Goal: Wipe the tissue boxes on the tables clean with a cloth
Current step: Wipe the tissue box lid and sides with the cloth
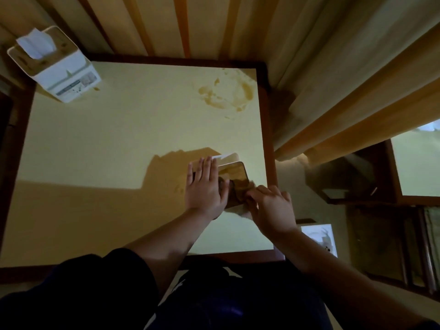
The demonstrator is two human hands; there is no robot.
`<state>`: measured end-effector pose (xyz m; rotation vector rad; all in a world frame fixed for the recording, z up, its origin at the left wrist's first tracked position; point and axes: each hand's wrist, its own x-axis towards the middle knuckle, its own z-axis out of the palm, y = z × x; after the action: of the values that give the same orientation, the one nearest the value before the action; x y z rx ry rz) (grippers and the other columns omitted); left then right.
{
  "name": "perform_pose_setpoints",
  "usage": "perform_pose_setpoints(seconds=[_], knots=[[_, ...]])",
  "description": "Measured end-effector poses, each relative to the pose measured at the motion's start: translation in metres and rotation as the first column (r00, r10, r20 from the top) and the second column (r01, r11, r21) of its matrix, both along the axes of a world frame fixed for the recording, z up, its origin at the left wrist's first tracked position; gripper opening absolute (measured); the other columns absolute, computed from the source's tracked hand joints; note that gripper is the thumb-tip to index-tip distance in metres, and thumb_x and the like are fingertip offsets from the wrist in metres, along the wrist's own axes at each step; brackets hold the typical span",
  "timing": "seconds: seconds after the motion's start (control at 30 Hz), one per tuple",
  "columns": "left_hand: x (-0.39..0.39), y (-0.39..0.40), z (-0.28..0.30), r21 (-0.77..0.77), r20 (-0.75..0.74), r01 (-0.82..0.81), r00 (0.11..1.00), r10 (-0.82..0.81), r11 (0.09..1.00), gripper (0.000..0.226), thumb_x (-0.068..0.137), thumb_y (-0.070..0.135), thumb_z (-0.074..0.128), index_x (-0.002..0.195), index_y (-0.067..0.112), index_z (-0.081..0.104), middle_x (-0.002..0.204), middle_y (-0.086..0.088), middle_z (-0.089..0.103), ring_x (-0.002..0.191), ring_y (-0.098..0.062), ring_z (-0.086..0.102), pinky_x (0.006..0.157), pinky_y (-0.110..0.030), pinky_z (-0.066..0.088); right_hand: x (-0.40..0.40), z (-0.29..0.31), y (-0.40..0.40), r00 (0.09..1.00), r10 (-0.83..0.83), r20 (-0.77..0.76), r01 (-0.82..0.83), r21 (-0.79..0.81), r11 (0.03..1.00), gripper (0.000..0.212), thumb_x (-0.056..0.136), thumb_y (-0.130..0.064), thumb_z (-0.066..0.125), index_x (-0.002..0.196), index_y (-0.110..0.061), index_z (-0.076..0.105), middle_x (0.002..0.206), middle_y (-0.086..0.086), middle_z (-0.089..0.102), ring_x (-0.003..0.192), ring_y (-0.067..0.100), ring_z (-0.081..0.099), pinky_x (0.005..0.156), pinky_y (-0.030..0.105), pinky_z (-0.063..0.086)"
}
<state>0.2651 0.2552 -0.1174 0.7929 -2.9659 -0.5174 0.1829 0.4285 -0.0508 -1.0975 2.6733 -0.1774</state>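
A tissue box (234, 171) with a wooden lid stands near the right edge of the yellow table (119, 144), partly in shadow. My left hand (204, 186) lies against its left side, fingers straight, steadying it. My right hand (269, 208) grips a brownish cloth (240, 189) and presses it on the box's near top and side. A second tissue box (59, 65), white with a wooden lid and a tissue sticking up, stands at the table's far left corner.
A brown smeared stain (226, 94) marks the table's far right corner. Wooden benches (345, 103) run along the far and right sides. Another table (416, 163) is at the right. A white paper-like object (320, 236) lies below the table's right edge.
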Motion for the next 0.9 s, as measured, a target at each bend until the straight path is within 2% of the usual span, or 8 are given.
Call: perform_pose_setpoints(seconds=[0.17, 0.3, 0.43, 0.6, 0.73, 0.83, 0.9], knots=[[-0.001, -0.002, -0.004, 0.008, 0.001, 0.03, 1.0, -0.03, 1.0, 0.072, 0.105, 0.053, 0.027, 0.159, 0.007, 0.037, 0.164, -0.012, 0.039, 0.155, -0.03, 0.03, 0.129, -0.053, 0.007, -0.016, 0.011, -0.015, 0.996, 0.017, 0.089, -0.028, 0.122, 0.992, 0.009, 0.1, -0.031, 0.066, 0.101, -0.03, 0.074, 0.103, -0.011, 0.073, 0.104, 0.019, 0.064, 0.097, 0.044, 0.048], [-0.001, -0.002, 0.0, 0.068, 0.024, 0.044, 0.999, -0.045, 0.997, 0.072, 0.107, 0.054, 0.02, 0.162, 0.008, 0.028, 0.169, -0.01, 0.029, 0.16, -0.025, 0.016, 0.13, -0.051, -0.001, -0.025, 0.015, -0.039, 0.998, 0.004, 0.062, -0.013, 0.143, 0.99, 0.017, 0.102, -0.028, 0.056, 0.098, -0.032, 0.072, 0.096, -0.011, 0.072, 0.104, 0.019, 0.064, 0.099, 0.047, 0.048], [0.0, -0.003, -0.002, 0.06, 0.01, 0.048, 0.999, -0.048, 0.997, 0.072, 0.106, 0.052, 0.027, 0.159, 0.005, 0.034, 0.165, -0.012, 0.037, 0.158, -0.029, 0.022, 0.129, -0.053, 0.003, -0.045, 0.018, -0.069, 0.999, -0.02, 0.038, 0.015, 0.126, 0.992, 0.024, 0.098, -0.026, 0.057, 0.111, -0.036, 0.075, 0.109, -0.008, 0.074, 0.115, 0.025, 0.059, 0.101, 0.047, 0.044], [-0.004, -0.003, 0.0, 0.061, 0.051, 0.028, 0.998, -0.031, 0.998, 0.077, 0.103, 0.054, 0.023, 0.161, 0.005, 0.028, 0.167, -0.011, 0.032, 0.159, -0.028, 0.018, 0.129, -0.052, 0.002, -0.056, 0.014, -0.089, 0.999, -0.037, 0.025, 0.034, 0.087, 0.996, 0.024, 0.1, -0.025, 0.056, 0.109, -0.037, 0.075, 0.11, -0.008, 0.073, 0.115, 0.024, 0.056, 0.096, 0.045, 0.038], [-0.003, 0.0, 0.0, 0.05, -0.002, -0.003, 1.0, 0.003, 0.999, 0.076, 0.105, 0.054, 0.024, 0.158, 0.001, 0.034, 0.163, -0.015, 0.039, 0.156, -0.03, 0.026, 0.129, -0.053, 0.006, -0.039, 0.004, -0.071, 1.0, -0.03, 0.0, 0.03, 0.012, 0.999, 0.021, 0.103, -0.026, 0.053, 0.109, -0.029, 0.073, 0.107, -0.002, 0.072, 0.106, 0.03, 0.061, 0.093, 0.049, 0.047], [-0.002, -0.001, -0.002, 0.022, 0.005, 0.009, 1.0, -0.009, 1.0, 0.073, 0.104, 0.051, 0.028, 0.159, 0.003, 0.035, 0.164, -0.015, 0.038, 0.157, -0.029, 0.026, 0.13, -0.052, 0.006, -0.024, 0.002, -0.048, 1.0, -0.019, -0.023, 0.019, -0.005, 1.0, 0.01, 0.098, -0.024, 0.064, 0.106, -0.025, 0.071, 0.108, 0.0, 0.072, 0.099, 0.031, 0.064, 0.087, 0.051, 0.053], [-0.002, -0.002, -0.002, 0.015, -0.004, 0.012, 1.0, -0.012, 1.0, 0.073, 0.102, 0.05, 0.028, 0.158, 0.004, 0.037, 0.162, -0.016, 0.041, 0.155, -0.031, 0.031, 0.129, -0.054, 0.01, -0.016, 0.001, -0.033, 0.999, -0.003, -0.035, 0.003, 0.006, 1.0, 0.014, 0.091, -0.02, 0.075, 0.103, -0.025, 0.071, 0.108, 0.0, 0.073, 0.095, 0.03, 0.066, 0.081, 0.05, 0.055]])
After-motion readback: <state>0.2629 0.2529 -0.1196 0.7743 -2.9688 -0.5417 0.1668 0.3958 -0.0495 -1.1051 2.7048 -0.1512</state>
